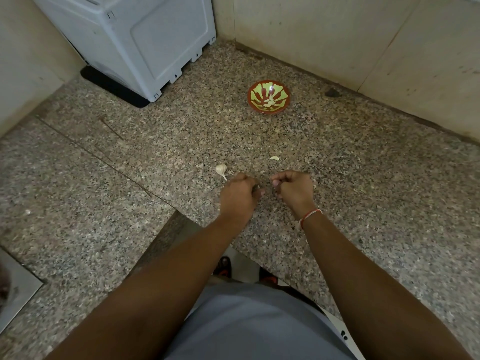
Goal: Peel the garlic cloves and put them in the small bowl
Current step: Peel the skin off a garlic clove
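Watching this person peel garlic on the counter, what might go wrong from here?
The small bowl sits far back by the wall, well beyond both hands, so a peeled clove might drop on the way. The unpeeled clove and a pale scrap lie loose on the speckled counter, where they blend in and may be missed. The left hand and right hand work near the counter's front edge, so pieces may fall off.

No readable text, label, brand or number anywhere I look; none on white appliance (135, 40), upper left.

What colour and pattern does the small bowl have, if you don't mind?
Red-brown small bowl with light green petal-like patches inside, seen in the head view.
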